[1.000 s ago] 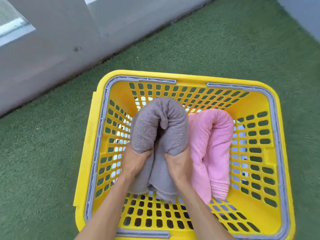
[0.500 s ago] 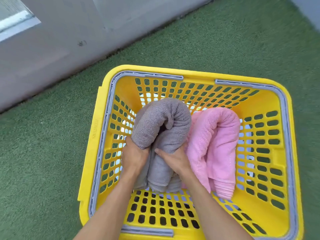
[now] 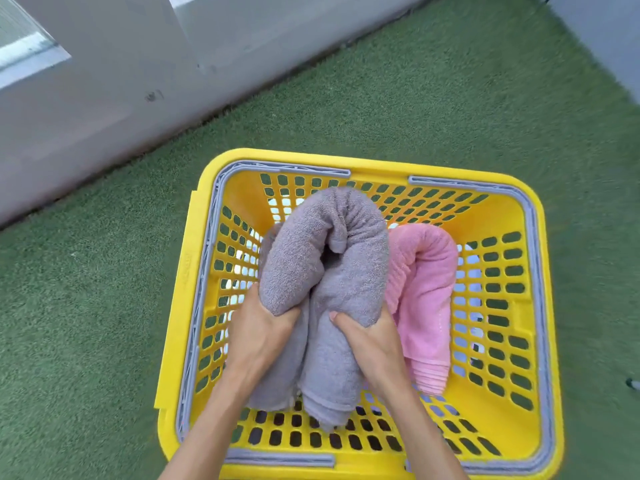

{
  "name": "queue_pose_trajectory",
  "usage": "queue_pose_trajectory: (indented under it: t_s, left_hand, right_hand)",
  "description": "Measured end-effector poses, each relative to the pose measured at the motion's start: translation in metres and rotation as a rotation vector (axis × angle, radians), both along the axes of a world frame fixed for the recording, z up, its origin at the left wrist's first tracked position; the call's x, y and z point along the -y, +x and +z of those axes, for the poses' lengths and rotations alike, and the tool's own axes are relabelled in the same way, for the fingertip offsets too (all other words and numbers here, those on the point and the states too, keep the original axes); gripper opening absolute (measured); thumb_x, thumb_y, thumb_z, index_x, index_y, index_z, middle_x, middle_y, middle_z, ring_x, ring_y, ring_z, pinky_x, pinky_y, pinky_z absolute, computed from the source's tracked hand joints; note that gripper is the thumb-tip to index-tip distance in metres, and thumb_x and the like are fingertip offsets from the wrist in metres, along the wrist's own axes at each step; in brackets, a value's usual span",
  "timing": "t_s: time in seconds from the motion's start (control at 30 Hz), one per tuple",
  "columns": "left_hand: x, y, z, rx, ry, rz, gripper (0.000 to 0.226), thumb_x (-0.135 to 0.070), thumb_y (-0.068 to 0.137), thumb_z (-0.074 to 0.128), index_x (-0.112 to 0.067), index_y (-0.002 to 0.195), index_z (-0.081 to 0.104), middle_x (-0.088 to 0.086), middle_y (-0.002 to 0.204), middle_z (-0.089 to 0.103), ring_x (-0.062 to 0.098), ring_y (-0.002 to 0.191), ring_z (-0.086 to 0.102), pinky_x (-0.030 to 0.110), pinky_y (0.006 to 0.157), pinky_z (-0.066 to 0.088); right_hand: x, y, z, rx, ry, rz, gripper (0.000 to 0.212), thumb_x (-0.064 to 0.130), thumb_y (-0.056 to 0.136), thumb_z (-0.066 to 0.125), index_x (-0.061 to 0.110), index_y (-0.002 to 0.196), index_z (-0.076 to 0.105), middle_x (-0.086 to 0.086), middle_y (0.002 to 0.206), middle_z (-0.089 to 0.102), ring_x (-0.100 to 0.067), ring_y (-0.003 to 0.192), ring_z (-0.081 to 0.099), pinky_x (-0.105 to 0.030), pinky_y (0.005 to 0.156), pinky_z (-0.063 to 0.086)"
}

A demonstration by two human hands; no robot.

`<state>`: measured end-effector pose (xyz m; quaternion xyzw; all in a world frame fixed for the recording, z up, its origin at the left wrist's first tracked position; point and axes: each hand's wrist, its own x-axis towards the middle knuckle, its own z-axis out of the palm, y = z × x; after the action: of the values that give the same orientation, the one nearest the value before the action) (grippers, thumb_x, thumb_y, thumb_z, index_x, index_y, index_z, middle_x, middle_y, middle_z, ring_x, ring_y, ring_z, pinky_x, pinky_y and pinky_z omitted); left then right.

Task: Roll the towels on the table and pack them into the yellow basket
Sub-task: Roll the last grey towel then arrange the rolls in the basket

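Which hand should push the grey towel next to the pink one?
Probably the left hand: it grips the grey towel on the side away from the pink towel, so it can push toward it. The right hand sits between them.

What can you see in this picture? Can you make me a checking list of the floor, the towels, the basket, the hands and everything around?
Surface: green artificial grass floor; no table in view.
Job's things: yellow perforated plastic basket with grey rim handles; bent grey terry towel roll inside, touching a bent pink terry towel roll on its right.
Clutter: small dark object at the right edge, too cut off to identify.
Grippers: left hand and right hand both grip the grey roll.
Cables: nothing seen.
Surroundings: grey wall along the grass.
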<state>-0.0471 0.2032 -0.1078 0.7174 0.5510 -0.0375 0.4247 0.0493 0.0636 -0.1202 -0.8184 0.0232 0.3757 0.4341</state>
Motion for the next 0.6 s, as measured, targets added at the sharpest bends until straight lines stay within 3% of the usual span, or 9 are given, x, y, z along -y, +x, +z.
queue_pose_trajectory:
  t_s: [0.17,0.37,0.43,0.5,0.6]
  left_hand:
    - [0.047,0.036,0.021,0.067,-0.113,-0.01,0.055,-0.056,0.065,0.067,-0.027,0.109,0.054,0.005,0.104,0.069,0.029,0.093,0.063,0.035,0.073,0.05]
    - [0.125,0.09,0.007,0.148,-0.289,-0.081,0.061,-0.052,0.069,0.069,-0.025,0.118,0.043,0.002,0.112,0.063,0.027,0.105,0.059,0.036,0.08,0.049]
    - [0.141,0.093,-0.012,0.208,-0.406,-0.107,0.074,-0.052,0.068,0.072,-0.024,0.126,0.037,-0.002,0.118,0.053,0.02,0.112,0.054,0.036,0.089,0.046]
    - [0.14,0.085,-0.026,0.256,-0.494,-0.115,0.082,-0.056,0.069,0.073,-0.027,0.134,0.031,-0.007,0.126,0.048,0.011,0.12,0.048,0.032,0.097,0.043]
    - [0.116,0.063,-0.031,0.339,-0.661,-0.196,0.085,-0.066,0.076,0.065,-0.033,0.145,0.028,-0.021,0.142,0.043,-0.005,0.129,0.042,0.027,0.108,0.037]
  right_hand:
    - [0.041,0.036,0.05,0.114,-0.123,-0.029,0.05,0.042,0.067,0.078,0.034,0.112,0.057,0.017,0.099,0.067,-0.008,0.091,0.064,-0.037,0.083,0.053]
    - [0.1,0.067,0.044,0.26,-0.357,-0.084,0.064,0.043,0.076,0.074,0.024,0.129,0.044,-0.009,0.116,0.065,-0.034,0.105,0.06,-0.036,0.076,0.043]
    - [0.106,0.066,0.033,0.282,-0.351,-0.082,0.069,0.041,0.078,0.073,0.021,0.135,0.038,-0.01,0.121,0.063,-0.035,0.11,0.058,-0.038,0.08,0.046]
    - [0.101,0.059,0.028,0.337,-0.322,-0.098,0.073,0.04,0.081,0.07,0.021,0.14,0.033,-0.008,0.133,0.053,-0.031,0.123,0.049,-0.045,0.094,0.045]
    - [0.078,0.038,0.042,0.576,-0.363,-0.13,0.072,0.037,0.086,0.064,0.021,0.146,0.027,-0.006,0.146,0.037,-0.026,0.135,0.032,-0.05,0.108,0.033]
